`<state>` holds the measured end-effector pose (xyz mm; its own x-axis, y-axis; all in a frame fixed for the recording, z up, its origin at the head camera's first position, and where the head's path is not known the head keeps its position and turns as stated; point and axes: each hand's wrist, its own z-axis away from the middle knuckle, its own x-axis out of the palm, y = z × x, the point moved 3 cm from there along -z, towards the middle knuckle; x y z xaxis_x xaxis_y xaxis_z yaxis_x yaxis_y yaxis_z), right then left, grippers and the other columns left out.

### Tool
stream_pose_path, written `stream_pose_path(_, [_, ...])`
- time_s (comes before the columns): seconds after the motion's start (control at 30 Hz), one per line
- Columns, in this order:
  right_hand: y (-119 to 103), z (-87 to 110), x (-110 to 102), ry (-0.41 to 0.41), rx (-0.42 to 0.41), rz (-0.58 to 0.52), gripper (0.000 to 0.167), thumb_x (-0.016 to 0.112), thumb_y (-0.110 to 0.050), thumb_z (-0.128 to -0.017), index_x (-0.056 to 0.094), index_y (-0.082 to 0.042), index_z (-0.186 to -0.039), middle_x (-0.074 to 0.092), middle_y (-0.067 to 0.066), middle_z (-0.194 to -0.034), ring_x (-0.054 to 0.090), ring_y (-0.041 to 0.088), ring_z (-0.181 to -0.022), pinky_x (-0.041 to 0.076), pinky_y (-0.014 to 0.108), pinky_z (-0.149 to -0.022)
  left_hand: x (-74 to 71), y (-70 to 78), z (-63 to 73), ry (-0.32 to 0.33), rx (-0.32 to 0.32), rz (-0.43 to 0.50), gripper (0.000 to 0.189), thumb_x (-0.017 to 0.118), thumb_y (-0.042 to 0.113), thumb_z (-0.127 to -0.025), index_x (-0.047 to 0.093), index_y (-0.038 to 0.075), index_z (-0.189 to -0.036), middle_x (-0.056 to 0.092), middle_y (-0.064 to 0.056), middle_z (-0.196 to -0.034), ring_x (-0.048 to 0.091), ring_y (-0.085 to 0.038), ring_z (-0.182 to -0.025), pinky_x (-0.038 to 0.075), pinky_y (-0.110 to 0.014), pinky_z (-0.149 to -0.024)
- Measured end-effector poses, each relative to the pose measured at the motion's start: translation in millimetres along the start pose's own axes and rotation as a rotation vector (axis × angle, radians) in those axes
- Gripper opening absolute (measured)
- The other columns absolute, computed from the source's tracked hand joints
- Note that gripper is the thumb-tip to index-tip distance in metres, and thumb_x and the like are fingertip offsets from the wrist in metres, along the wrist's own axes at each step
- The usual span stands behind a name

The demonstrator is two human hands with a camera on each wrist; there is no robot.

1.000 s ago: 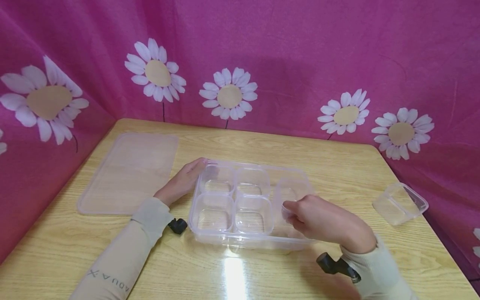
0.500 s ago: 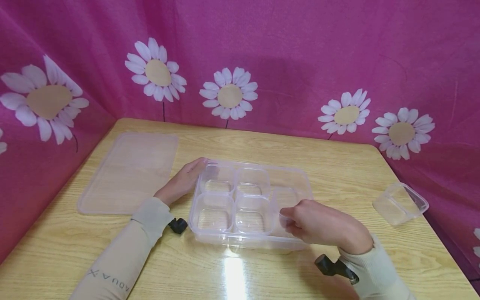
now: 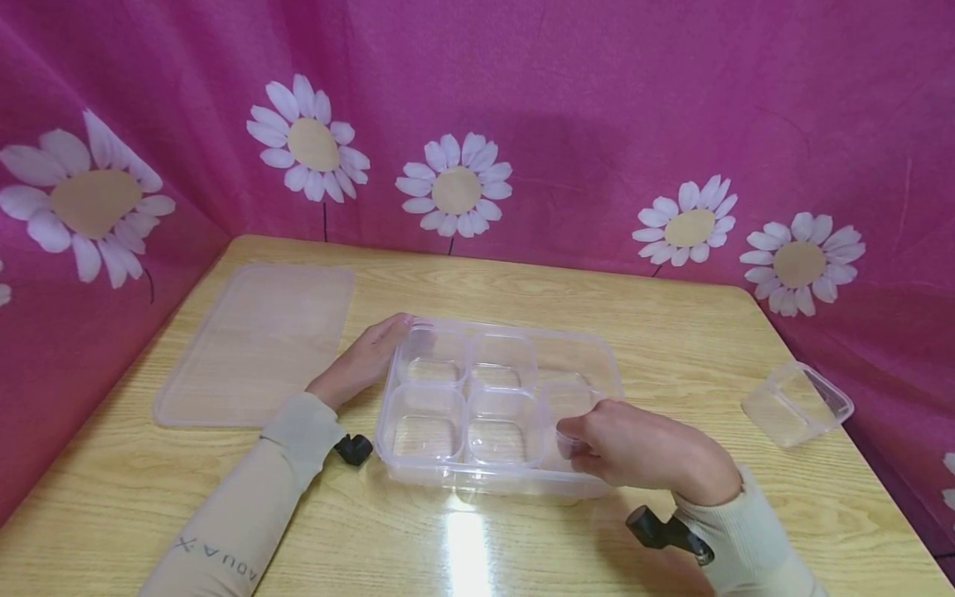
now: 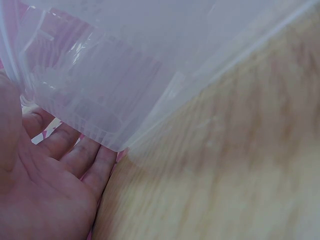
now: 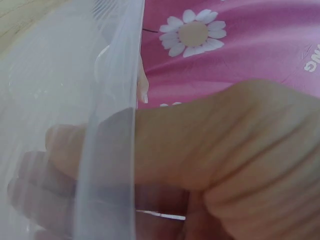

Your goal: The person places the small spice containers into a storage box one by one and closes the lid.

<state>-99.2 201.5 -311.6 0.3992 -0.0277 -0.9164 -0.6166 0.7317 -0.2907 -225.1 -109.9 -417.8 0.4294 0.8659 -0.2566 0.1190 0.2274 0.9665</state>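
Observation:
A large clear plastic food container (image 3: 507, 479) stands on the table with several small square clear cups (image 3: 427, 423) in its left and middle part. My left hand (image 3: 366, 361) holds the container's back left corner; in the left wrist view its fingers (image 4: 75, 155) lie along the outer wall. My right hand (image 3: 642, 448) reaches over the front right of the container and pinches another clear cup (image 3: 569, 398) by its near side, inside the container beside the middle cups. Through the clear plastic in the right wrist view, the right fingertips (image 5: 65, 145) show.
A flat translucent lid (image 3: 257, 344) lies at the table's left. One more clear cup (image 3: 794, 406) rests on its side near the right edge. A pink flowered cloth (image 3: 567, 149) hangs behind and beside the wooden table (image 3: 656, 323).
My right hand and its cup have shifted slightly toward the front and left inside the container, and the cup now sits lower. The left hand has stayed at its corner.

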Motion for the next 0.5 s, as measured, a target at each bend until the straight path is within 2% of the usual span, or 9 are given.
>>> stream_pose_path(0.27, [0.8,2.7,-0.5,0.011,-0.033,0.002,0.022,0.073,-0.008,-0.095,0.057,-0.019,-0.084,0.038,-0.013,-0.067,0.039,-0.003,-0.059,0.037,0.014,-0.056,0.3,1.3,0.2,0.002,0.011,0.001,0.062,0.028,0.056,-0.111,0.049,0.014,-0.151,0.055,-0.012,-0.153,0.044,-0.032,-0.15,0.027,-0.054,-0.131])
stream_pose_path(0.5, [0.0,9.3,-3.1,0.008,-0.088,-0.015,0.017,0.069,-0.004,-0.096,0.06,-0.018,-0.091,0.04,-0.014,-0.068,0.038,-0.004,-0.059,0.037,0.014,-0.057,1.0,0.4,-0.5,-0.012,0.013,0.014,0.061,0.03,0.054,-0.112,0.047,0.013,-0.153,0.056,-0.013,-0.152,0.049,-0.033,-0.146,0.034,-0.055,-0.127])
